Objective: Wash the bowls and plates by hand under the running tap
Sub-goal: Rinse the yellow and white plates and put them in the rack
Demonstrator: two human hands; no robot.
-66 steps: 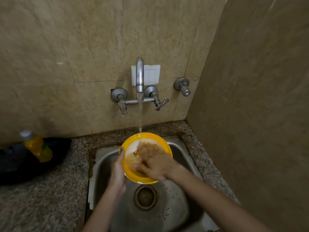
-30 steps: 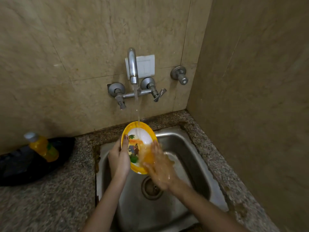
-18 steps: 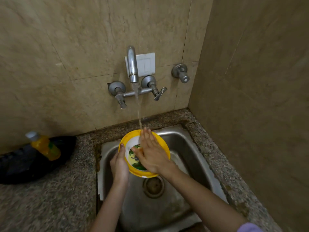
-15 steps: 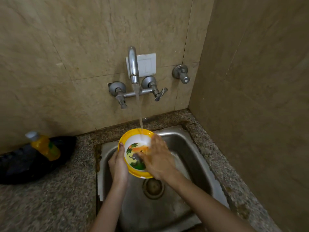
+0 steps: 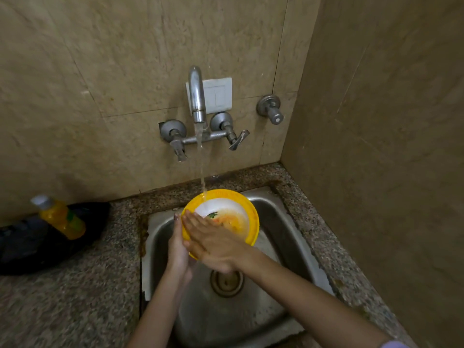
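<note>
A yellow-rimmed plate (image 5: 247, 217) with a white, printed centre is held tilted over the steel sink (image 5: 276, 209), under the stream from the wall tap (image 5: 197, 96). Water lands on its upper rim. My left hand (image 5: 178, 249) grips the plate's left edge from behind, thumb over the rim. My right hand (image 5: 213, 242) lies flat on the plate's face with straight fingers pointing up-left, covering its lower left part. Orange residue shows on the white centre.
A yellow bottle (image 5: 60, 217) with a grey cap lies on a black bag (image 5: 30, 247) on the granite counter (image 5: 75, 297) at the left. The drain (image 5: 227, 282) sits below the hands. Tiled walls close in behind and on the right.
My right hand has slid from the plate's right side across to its lower left, uncovering the centre. The plate has tipped to face the camera more. My left hand keeps its hold.
</note>
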